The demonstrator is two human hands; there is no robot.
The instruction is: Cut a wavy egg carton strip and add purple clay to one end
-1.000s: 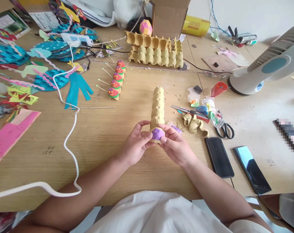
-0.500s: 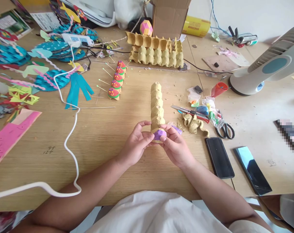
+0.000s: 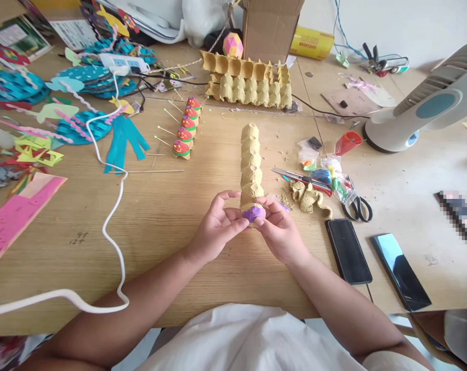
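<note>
A long strip of tan egg-carton cups (image 3: 251, 162) points away from me over the wooden table (image 3: 171, 221). Its near end is covered with purple clay (image 3: 253, 212). My left hand (image 3: 216, 229) grips that end from the left, thumb and fingers closed round it. On the right side my right hand (image 3: 280, 230) pinches the same end and presses the purple clay. A painted row of red and green carton cups with pins (image 3: 185, 128) lies to the upper left.
Scissors (image 3: 357, 206), a craft knife (image 3: 300, 178), small clay bags (image 3: 333, 178) and carton scraps (image 3: 308, 197) lie right of my hands. Two phones (image 3: 348, 250) rest nearer the edge. Egg cartons (image 3: 248, 82), a fan (image 3: 422, 103), a white cable (image 3: 109, 216) and paper crafts (image 3: 63, 98) surround the area.
The far end of the carton strip has lifted and swung slightly away, so the strip stands more upright. Both hands stay at its purple end.
</note>
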